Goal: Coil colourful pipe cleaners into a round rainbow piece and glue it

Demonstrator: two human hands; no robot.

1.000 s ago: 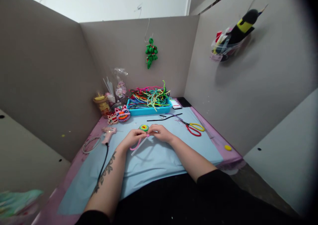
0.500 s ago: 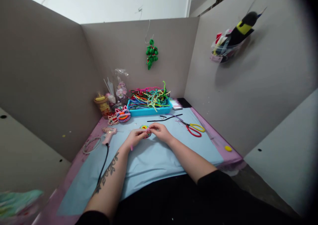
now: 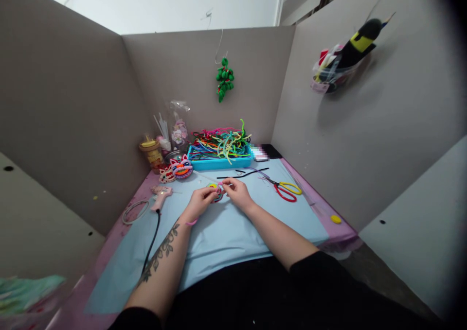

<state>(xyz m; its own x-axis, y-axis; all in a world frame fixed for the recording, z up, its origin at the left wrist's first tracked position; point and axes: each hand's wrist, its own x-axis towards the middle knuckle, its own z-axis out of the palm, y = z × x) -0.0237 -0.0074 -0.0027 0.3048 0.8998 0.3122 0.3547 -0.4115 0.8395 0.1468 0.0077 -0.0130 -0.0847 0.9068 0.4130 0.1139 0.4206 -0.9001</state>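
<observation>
My left hand (image 3: 202,201) is closed on a small round craft piece (image 3: 218,197) with a yellow part and several other colours, seemingly made of pipe cleaners. Fingers cover much of it. Close beside it, the fingertips of my right hand (image 3: 236,192) pinch a pink pipe cleaner (image 3: 220,184) at the piece's upper edge. A thin pale strip (image 3: 206,176) reaches up and left from there; whether it belongs to the pink one I cannot tell. A pink strip (image 3: 191,222) lies against my left wrist.
A blue tray (image 3: 221,164) of pipe cleaners stands at the back. Red-and-yellow scissors (image 3: 285,190) lie to the right, a pink glue gun (image 3: 161,199) with its cord to the left. Two lion-head crafts (image 3: 181,167) sit beside the tray. Partitions (image 3: 328,140) enclose the table.
My right hand has shifted slightly, and the pale strip now shows above the hands. The pink strip at my left wrist now lies across it. The whole view has shifted a little.
</observation>
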